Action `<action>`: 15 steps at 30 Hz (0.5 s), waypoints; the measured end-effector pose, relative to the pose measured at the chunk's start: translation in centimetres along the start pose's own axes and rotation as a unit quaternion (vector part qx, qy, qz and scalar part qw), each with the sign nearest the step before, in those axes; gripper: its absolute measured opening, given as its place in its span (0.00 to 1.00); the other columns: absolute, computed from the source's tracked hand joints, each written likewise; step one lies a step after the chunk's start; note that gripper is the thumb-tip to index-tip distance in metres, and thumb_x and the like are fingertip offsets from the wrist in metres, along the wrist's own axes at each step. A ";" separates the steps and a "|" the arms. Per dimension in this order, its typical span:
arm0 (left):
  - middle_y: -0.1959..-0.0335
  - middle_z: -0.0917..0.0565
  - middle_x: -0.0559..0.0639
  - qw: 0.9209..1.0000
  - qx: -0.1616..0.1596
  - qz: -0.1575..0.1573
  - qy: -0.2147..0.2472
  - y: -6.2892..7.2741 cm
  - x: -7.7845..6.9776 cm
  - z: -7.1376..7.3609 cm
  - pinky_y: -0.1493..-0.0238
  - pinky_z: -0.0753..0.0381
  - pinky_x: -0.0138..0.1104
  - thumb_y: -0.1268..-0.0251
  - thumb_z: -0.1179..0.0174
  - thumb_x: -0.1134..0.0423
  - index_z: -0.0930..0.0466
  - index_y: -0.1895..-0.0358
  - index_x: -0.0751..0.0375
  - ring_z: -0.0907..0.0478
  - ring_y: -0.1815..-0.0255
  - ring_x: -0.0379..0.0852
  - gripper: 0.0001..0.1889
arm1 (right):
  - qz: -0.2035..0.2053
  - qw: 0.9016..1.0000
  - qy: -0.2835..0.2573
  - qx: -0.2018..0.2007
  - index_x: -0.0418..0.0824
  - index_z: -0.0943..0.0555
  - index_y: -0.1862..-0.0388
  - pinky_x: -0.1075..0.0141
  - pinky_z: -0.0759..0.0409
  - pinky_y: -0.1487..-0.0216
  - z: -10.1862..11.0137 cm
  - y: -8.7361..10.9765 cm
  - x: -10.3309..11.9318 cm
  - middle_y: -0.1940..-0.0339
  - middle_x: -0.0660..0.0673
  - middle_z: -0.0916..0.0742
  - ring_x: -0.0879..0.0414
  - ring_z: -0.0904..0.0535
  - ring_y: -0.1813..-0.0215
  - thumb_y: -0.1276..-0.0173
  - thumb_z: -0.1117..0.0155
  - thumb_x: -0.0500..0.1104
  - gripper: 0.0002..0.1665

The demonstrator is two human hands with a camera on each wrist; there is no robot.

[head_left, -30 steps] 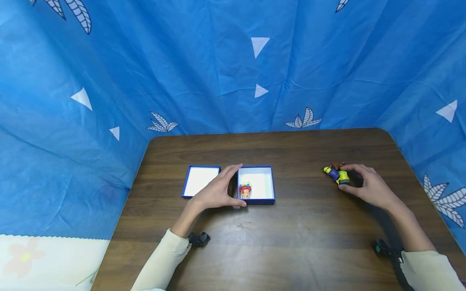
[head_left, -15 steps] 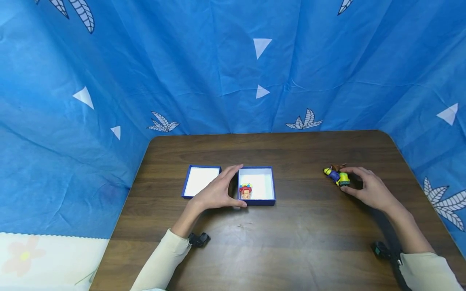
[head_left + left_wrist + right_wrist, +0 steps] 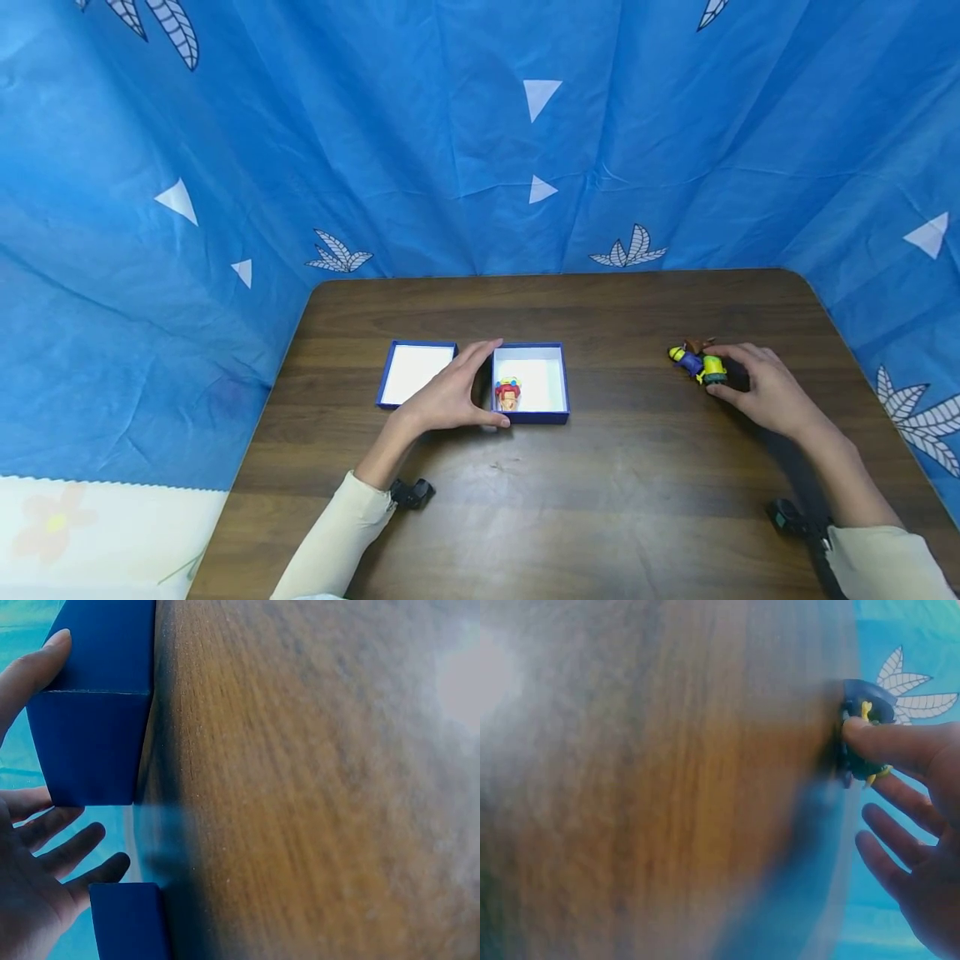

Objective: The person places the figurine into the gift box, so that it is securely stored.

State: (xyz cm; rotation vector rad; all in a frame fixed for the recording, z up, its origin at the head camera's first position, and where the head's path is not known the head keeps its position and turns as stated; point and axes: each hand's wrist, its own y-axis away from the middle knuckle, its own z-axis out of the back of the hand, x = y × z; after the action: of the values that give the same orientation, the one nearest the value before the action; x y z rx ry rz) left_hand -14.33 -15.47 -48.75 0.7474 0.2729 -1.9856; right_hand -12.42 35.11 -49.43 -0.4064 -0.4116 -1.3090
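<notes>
In the head view, my left hand [image 3: 442, 400] spans the left end of an open blue box [image 3: 542, 418], thumb on its front wall and fingertips at the back. The left wrist view shows the thumb on the blue wall [image 3: 97, 750] too. Inside the white interior lies a small toy figure with a red body [image 3: 508, 395]. Far to the right, my right hand [image 3: 768, 396] pinches a yellow-green and purple toy figure [image 3: 712, 368] between thumb and index finger, low over the table. Up close in the right wrist view, the toy [image 3: 868, 763] is partly hidden by the thumb.
Left of the box lies its blue-rimmed lid [image 3: 416, 375], white inside up, partly behind the left hand. A small brown piece [image 3: 699, 343] sits just behind the right-hand toy. The wooden table [image 3: 570, 517] ends at a blue patterned curtain [image 3: 450, 150].
The head view has shifted slightly. The right thumb and fingertips, with the toy, have moved a touch to the right; the left hand and box stay as they were.
</notes>
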 end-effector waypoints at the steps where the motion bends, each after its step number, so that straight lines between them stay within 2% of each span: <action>1: 0.11 0.42 0.48 1.000 0.000 0.000 0.002 0.0 0.0 0.0 0.17 0.30 0.58 0.51 0.18 0.34 0.52 0.11 0.41 0.39 0.13 0.54 0.67 | 0.004 1.000 0.008 -0.002 0.34 0.22 0.30 0.24 0.34 0.39 0.1 0.1 0.1 0.33 0.23 0.21 0.22 0.31 0.32 0.33 0.21 0.38 0.34; 9: 0.11 0.43 0.48 1.000 -0.002 0.000 0.002 0.1 0.0 0.1 0.17 0.31 0.59 0.50 0.17 0.35 0.52 0.11 0.43 0.39 0.12 0.54 0.67 | 0.021 0.999 0.014 -0.020 0.36 0.21 0.31 0.28 0.31 0.43 1.6 0.3 1.3 0.34 0.27 0.19 0.25 0.29 0.34 0.33 0.20 0.39 0.33; 12: 0.11 0.43 0.48 1.000 -0.001 0.002 0.001 0.1 0.1 0.0 0.17 0.31 0.59 0.51 0.17 0.34 0.52 0.11 0.42 0.39 0.12 0.54 0.67 | 0.020 0.999 0.015 -0.027 0.37 0.21 0.31 0.31 0.25 0.49 2.2 0.4 1.5 0.36 0.28 0.18 0.27 0.24 0.38 0.33 0.19 0.42 0.34; 15: 0.11 0.43 0.48 1.000 0.000 -0.002 0.003 0.1 0.0 -0.1 0.18 0.30 0.59 0.50 0.18 0.34 0.53 0.11 0.42 0.39 0.13 0.54 0.67 | 0.015 0.999 0.021 -0.036 0.38 0.21 0.31 0.42 0.20 0.59 2.7 0.5 1.7 0.38 0.30 0.17 0.30 0.20 0.43 0.33 0.19 0.45 0.35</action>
State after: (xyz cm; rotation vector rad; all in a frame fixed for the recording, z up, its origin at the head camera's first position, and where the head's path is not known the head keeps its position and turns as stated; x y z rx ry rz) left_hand -14.26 -15.47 -48.78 0.7543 0.2783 -1.9866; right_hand -11.78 35.17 -46.24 -0.4419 -0.3225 -1.3044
